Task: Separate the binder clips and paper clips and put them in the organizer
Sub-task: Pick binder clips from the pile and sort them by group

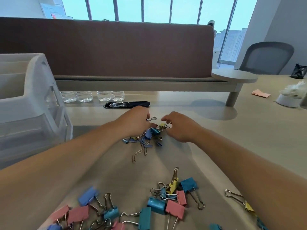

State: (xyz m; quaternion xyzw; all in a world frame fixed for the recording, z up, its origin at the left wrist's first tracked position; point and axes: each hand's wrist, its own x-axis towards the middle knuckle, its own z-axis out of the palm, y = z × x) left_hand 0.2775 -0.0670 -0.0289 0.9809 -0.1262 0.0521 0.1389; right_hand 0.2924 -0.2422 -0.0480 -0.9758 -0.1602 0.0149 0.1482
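A mixed pile of small binder clips and paper clips (146, 138) lies in the middle of the desk. My left hand (134, 122) rests on its far left side, fingers pinched on a binder clip whose silver handle (152, 118) sticks out. My right hand (179, 127) hovers at the pile's right edge, fingers curled and apart, touching a yellow clip (162, 125). Loose paper clips (137, 154) trail toward me. A spread of larger binder clips (157, 205), pink, blue, teal and yellow, lies near the front edge. The translucent organizer (31, 100) stands at the left.
Several water bottles (93, 96) stand under the raised shelf (142, 83) behind the pile, next to a black cable slot (127, 104). A brown partition rises behind. At right are a pink note (260, 93), a white tissue holder (289, 98) and a grey chair (265, 58).
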